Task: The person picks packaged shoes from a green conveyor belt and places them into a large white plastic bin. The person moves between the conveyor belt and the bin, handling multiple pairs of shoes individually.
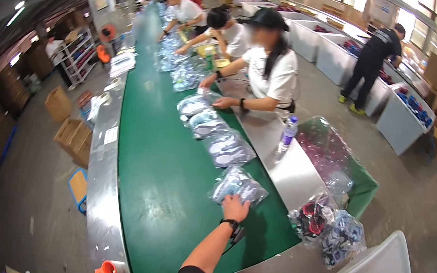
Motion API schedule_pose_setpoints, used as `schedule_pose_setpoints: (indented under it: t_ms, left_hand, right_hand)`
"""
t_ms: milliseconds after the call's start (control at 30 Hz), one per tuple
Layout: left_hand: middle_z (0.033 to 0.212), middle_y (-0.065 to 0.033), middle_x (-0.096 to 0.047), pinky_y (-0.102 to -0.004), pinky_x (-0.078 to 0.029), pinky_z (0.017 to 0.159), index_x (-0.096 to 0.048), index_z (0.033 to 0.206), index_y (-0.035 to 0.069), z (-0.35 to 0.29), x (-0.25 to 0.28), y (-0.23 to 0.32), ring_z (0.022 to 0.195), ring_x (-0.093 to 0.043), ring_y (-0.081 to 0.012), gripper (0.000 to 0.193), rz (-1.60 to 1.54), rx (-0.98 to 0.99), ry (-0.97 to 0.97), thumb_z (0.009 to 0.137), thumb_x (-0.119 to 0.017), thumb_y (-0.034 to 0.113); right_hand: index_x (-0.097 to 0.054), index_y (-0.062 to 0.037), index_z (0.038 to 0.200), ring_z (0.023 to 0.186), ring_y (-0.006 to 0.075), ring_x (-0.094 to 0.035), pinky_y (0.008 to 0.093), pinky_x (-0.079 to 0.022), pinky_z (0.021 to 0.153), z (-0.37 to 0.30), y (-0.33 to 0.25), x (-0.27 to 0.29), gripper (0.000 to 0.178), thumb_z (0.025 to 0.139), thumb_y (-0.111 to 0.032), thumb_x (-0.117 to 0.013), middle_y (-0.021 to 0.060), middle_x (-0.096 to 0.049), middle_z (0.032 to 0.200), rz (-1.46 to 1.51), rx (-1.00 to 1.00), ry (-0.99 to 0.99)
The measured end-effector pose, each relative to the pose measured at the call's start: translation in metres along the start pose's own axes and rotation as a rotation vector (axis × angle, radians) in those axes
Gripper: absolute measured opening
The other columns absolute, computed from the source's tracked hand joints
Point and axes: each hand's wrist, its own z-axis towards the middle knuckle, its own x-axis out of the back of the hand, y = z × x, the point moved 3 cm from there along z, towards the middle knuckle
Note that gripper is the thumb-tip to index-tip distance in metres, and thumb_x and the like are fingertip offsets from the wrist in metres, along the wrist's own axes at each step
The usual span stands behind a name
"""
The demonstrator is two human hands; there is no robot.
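My left hand [235,208], with a black watch on its wrist, reaches onto the green conveyor belt [154,201]. Its fingers are closed on the near edge of a clear plastic bag [241,185] of pale bluish-grey items whose kind I cannot make out. Beyond it, more clear bags [231,149] of similar items lie in a row along the belt. A co-worker's hands [223,102] touch the far end of that row. A small dark object with a cord [236,236] shows beside my wrist. My right hand is out of view.
A metal ledge [288,172] with a purple-labelled bottle [289,131] runs along the right. Filled bags [342,234] sit at the near right corner, above a white bin [382,270]. An orange-ended roll [110,270] stands near left. Several people work along the belt.
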Motion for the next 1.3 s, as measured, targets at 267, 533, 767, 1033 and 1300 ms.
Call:
schedule_pose_setpoints:
  t_ms: [267,533,767,1033,1300]
  left_hand:
    - [0.131,-0.0206,-0.044,-0.0489,-0.041,0.096,-0.045,0.13,0.0,0.013,-0.003,0.0,0.114,-0.047,-0.0424,0.064,0.129,0.032,-0.091,0.081,-0.067,0.034]
    - [0.136,-0.0243,-0.037,-0.0505,-0.035,0.102,-0.04,0.131,-0.005,-0.116,-0.018,0.034,0.118,-0.04,-0.0438,0.068,-0.051,-0.166,0.056,0.085,-0.062,0.04]
    - [0.136,-0.0141,-0.04,-0.0423,-0.037,0.101,-0.042,0.13,0.001,-0.184,-0.027,0.05,0.123,-0.042,-0.029,0.067,-1.043,0.321,-0.171,0.087,-0.065,0.047]
    - [0.12,-0.0072,-0.057,-0.0408,-0.05,0.087,-0.047,0.127,0.009,-0.193,-0.058,0.022,0.105,-0.058,-0.0234,0.058,-1.884,0.82,-0.122,0.086,-0.07,0.042]
    - [0.115,-0.0092,-0.062,-0.0464,-0.052,0.084,-0.053,0.125,0.008,-0.215,-0.029,0.028,0.1,-0.062,-0.0275,0.058,-1.816,0.912,-0.302,0.089,-0.054,0.055]
  right_hand:
    - [-0.051,-0.0041,0.126,0.087,0.0231,-0.067,0.0319,-0.056,0.065,0.048,-0.012,0.013,0.041,0.094,-0.029,-0.059,0.0123,-0.064,0.105,0.052,0.019,-0.01]
    - [-0.054,-0.0041,0.11,0.071,0.02,-0.061,0.0314,-0.051,0.057,0.031,-0.009,-0.003,0.03,0.094,-0.029,-0.06,0.0106,-0.062,0.088,0.017,-0.005,-0.004]
    - [-0.056,-0.004,0.096,0.056,0.0173,-0.056,0.031,-0.046,0.05,0.025,0.006,-0.011,0.026,0.093,-0.029,-0.06,0.0091,-0.061,0.073,-0.014,0.029,-0.037]
    - [-0.05,-0.0068,0.122,0.072,0.0263,-0.068,0.0324,-0.054,0.051,0.053,0.001,-0.019,0.039,0.091,-0.026,-0.063,0.0112,-0.065,0.088,0.081,-0.041,-0.098]
    - [-0.065,-0.0001,0.077,0.06,0.0173,-0.064,0.0309,-0.052,0.054,0.064,0.006,-0.019,0.03,0.09,-0.026,-0.056,0.0092,-0.066,0.07,-0.073,0.326,-0.044]
